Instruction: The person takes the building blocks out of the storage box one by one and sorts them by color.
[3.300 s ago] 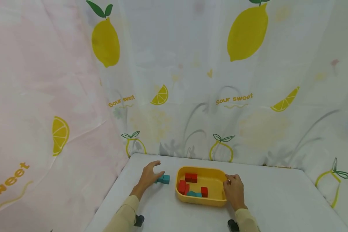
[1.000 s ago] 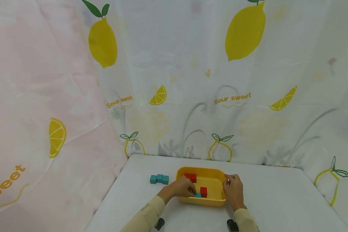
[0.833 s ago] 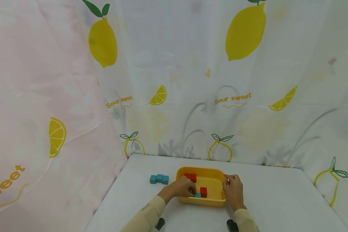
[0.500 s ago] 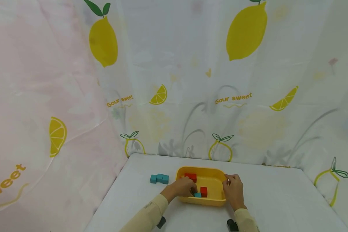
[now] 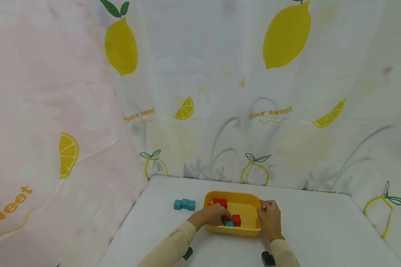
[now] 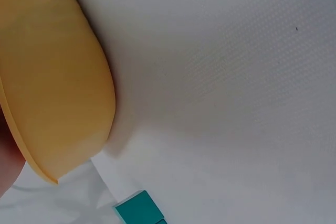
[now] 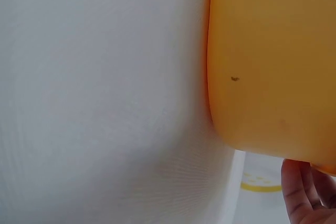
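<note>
Reaching into a yellow plastic tray (image 5: 245,207) at the lower centre of the head view, a person's left hand (image 5: 213,214) bends its fingers down over the near left part; whether they pinch a cube cannot be told, as the knuckles hide the tips. The tray rests on a white worktop (image 5: 314,222). At its right end, the right hand (image 5: 269,218) pinches the rim between thumb and fingers; the right wrist view shows fingertips against the tray's outer wall.

Inside the tray, a teal cube (image 5: 229,223) lies just beside the left fingertips, near the front wall, with a red cube (image 5: 236,220) next to it on the right. More red cubes (image 5: 220,202) sit at the tray's upper left, partly covered by the left hand.

Left of the tray, three teal cubes (image 5: 185,204) stand in a touching row on the worktop, the middle one set slightly farther back. Pale yellow sleeves (image 5: 172,243) enter from the bottom edge. Behind, a white curtain (image 5: 207,92) printed with lemons and "Sour sweet" fills the upper frame.
</note>
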A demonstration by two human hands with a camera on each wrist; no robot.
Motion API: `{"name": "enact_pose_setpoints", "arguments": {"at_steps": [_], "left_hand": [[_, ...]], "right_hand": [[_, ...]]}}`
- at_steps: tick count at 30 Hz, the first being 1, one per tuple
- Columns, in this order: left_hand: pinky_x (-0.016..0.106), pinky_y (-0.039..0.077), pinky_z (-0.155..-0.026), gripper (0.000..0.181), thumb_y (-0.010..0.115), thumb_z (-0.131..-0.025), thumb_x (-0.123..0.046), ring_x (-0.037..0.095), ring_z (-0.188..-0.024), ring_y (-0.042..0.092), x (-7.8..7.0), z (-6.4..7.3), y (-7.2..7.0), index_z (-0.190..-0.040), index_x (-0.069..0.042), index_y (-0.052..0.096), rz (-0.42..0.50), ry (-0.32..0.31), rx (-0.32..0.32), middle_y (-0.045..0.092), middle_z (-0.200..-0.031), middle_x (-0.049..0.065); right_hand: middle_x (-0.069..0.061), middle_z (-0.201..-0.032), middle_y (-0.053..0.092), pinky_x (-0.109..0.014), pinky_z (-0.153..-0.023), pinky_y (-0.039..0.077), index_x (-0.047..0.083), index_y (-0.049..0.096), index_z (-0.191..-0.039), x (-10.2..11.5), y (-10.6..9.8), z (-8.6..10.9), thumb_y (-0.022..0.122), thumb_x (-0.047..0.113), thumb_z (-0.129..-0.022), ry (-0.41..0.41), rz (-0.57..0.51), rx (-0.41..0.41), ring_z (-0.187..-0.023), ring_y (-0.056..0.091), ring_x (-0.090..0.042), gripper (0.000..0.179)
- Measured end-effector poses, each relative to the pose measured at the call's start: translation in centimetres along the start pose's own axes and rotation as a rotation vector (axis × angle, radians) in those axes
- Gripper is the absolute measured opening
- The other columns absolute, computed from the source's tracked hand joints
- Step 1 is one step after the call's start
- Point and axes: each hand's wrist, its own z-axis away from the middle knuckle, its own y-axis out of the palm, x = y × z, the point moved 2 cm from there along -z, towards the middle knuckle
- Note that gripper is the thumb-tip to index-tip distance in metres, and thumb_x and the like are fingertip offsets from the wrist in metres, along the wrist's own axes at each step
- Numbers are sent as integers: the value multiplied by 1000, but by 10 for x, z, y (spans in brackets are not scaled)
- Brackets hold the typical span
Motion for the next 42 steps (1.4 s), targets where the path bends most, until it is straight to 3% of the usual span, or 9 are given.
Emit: {"name": "enact_pose_setpoints", "arguments": {"at_steps": [7, 14, 19, 22, 29, 35, 42], "left_hand": [[10, 48, -76, 33, 75, -85, -3, -2, -81, 58, 1, -1, 4, -114, -20, 74, 45, 55, 9, 67, -95, -16], [12, 49, -79, 25, 75, -85, -13, -1, -84, 60, 1, 2, 4, -109, -16, 71, 111, -26, -24, 66, -98, -13], [14, 51, -78, 25, 76, -85, -20, -1, -85, 61, 3, 4, 4, -108, -17, 67, 177, -107, -89, 65, -98, -13], [15, 51, -77, 26, 76, -85, -23, -1, -84, 61, 4, 4, 4, -108, -16, 66, 185, -116, -141, 65, -98, -11], [17, 49, -81, 26, 74, -87, -26, 3, -82, 54, 4, 3, 2, -110, -15, 67, 124, -91, -235, 64, -97, -11], [18, 49, -84, 28, 77, -84, -29, 1, -85, 57, 6, 2, 3, -107, -16, 70, 69, -40, -299, 67, -97, -13], [15, 50, -85, 28, 80, -82, -22, 4, -92, 63, 6, 5, 0, -107, -14, 70, 173, 25, -342, 68, -102, -11]], "right_hand": [[-13, -92, 54, -34, -67, 50, -8, 69, -111, 0, 1, 2, 64, -5, -83, -2, 1, 11, -77, 51, -24, 28], [-12, -92, 54, -35, -68, 52, -8, 69, -111, 3, 0, 2, 65, -5, -83, -11, 1, 0, -77, 51, -22, 28], [-11, -90, 54, -33, -67, 51, -7, 70, -110, 4, -1, 1, 65, -5, -82, -35, -15, -18, -76, 50, -22, 28], [-11, -91, 55, -32, -65, 51, -7, 70, -110, 3, 0, 0, 64, -5, -83, -40, -8, -18, -75, 51, -21, 28], [-11, -91, 55, -33, -65, 50, -7, 70, -110, 1, 0, -1, 63, -4, -83, -47, -4, -18, -75, 51, -21, 28], [-11, -91, 55, -33, -65, 50, -7, 70, -111, 1, 0, -1, 63, -4, -83, -49, 7, -17, -75, 51, -21, 29], [-12, -91, 55, -32, -64, 48, -7, 69, -111, 0, -1, 1, 64, -4, -83, -45, 9, -12, -75, 50, -21, 29]]}}
